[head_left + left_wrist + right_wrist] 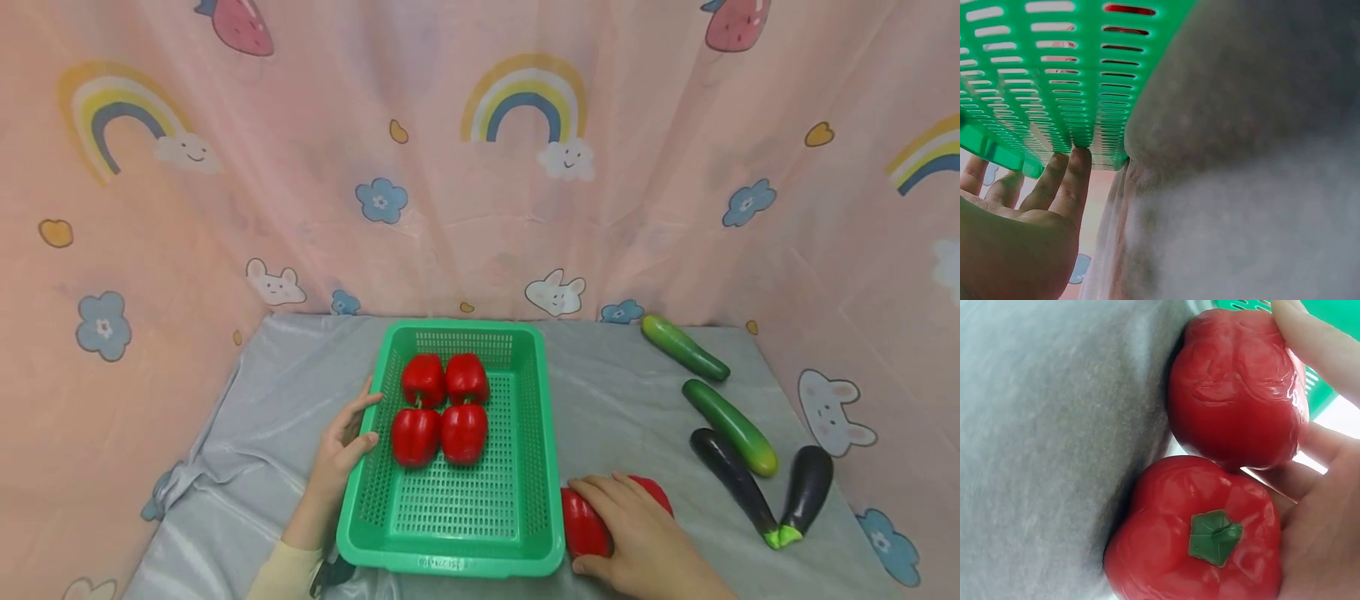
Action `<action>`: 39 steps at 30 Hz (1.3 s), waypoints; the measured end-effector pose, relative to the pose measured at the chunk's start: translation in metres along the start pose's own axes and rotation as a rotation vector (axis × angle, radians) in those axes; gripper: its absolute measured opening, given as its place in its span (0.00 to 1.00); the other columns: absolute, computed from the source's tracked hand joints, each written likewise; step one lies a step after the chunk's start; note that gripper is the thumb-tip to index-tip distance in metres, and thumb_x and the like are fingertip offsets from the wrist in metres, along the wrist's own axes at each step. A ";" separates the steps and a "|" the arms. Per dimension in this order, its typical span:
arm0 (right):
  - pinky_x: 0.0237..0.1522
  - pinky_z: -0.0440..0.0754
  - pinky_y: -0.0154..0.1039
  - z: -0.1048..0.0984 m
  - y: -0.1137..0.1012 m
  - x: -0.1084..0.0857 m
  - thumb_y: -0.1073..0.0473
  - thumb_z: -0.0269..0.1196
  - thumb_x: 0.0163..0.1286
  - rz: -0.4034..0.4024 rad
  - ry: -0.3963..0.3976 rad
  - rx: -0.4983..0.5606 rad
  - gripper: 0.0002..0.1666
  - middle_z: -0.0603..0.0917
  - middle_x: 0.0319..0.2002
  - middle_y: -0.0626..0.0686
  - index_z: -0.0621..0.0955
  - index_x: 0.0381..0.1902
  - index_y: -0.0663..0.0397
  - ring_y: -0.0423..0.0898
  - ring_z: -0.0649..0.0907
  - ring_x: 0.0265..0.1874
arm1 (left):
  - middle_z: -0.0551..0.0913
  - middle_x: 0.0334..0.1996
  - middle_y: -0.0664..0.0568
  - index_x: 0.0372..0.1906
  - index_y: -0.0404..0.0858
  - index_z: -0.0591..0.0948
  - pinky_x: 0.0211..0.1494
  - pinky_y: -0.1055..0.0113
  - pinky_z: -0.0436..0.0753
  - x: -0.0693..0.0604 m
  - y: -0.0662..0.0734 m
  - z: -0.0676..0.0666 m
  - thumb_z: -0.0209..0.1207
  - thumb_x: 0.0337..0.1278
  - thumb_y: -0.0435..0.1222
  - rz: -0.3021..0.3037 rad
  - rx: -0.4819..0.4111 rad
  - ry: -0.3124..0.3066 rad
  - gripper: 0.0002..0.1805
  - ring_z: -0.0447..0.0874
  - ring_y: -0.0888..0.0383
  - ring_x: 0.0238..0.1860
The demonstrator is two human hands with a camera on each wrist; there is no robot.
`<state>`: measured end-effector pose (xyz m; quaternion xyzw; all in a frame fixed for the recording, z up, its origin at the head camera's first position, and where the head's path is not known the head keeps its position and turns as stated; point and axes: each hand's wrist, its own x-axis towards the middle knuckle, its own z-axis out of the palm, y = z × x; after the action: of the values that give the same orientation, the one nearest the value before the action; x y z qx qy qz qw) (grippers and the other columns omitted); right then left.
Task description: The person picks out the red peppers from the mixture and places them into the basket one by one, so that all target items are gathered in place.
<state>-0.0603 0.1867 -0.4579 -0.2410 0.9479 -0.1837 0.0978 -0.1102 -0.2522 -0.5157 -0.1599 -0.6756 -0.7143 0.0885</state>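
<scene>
Grey cloth (607,392) covers the surface. The person's right hand (637,529) grips one pepper (587,525), just beside the basket (450,563); another pepper (1160,550) touches that hand. The left hand (341,446), fingers extended, touches the basket's side. Inside sit four peppers (463,433). Rightward lie two eggplants (808,487), then two cucumbers (731,425); behind hangs a pink curtain (442,100).

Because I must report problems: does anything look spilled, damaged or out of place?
Nothing looks spilled or damaged. The grey cloth looks untidy: bunched into folds left of the green basket, flatter on the right. Two red peppers lie outside the basket, unlike four others.
</scene>
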 end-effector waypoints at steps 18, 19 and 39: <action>0.60 0.83 0.67 -0.001 -0.003 -0.001 0.26 0.82 0.51 0.060 0.039 0.030 0.55 0.84 0.61 0.41 0.81 0.72 0.46 0.52 0.80 0.61 | 0.54 0.87 0.36 0.75 0.19 0.70 0.80 0.73 0.60 -0.001 -0.002 0.001 0.52 0.67 0.18 0.003 0.006 0.015 0.31 0.55 0.62 0.86; 0.61 0.83 0.67 -0.001 -0.003 -0.001 0.26 0.82 0.52 0.059 0.043 0.033 0.55 0.84 0.61 0.42 0.81 0.72 0.46 0.53 0.80 0.61 | 0.54 0.87 0.36 0.75 0.19 0.70 0.80 0.73 0.59 -0.001 -0.002 0.001 0.52 0.67 0.18 0.002 0.007 0.015 0.31 0.55 0.62 0.86; 0.51 0.88 0.56 -0.008 -0.008 0.001 0.36 0.84 0.55 0.045 0.202 0.051 0.48 0.86 0.58 0.45 0.83 0.70 0.47 0.48 0.83 0.54 | 0.54 0.87 0.37 0.75 0.19 0.70 0.80 0.72 0.61 -0.001 -0.004 0.001 0.53 0.69 0.19 0.009 -0.001 0.015 0.30 0.55 0.62 0.86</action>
<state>-0.0600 0.1818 -0.4476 -0.1971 0.9532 -0.2287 0.0122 -0.1108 -0.2513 -0.5192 -0.1576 -0.6737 -0.7155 0.0969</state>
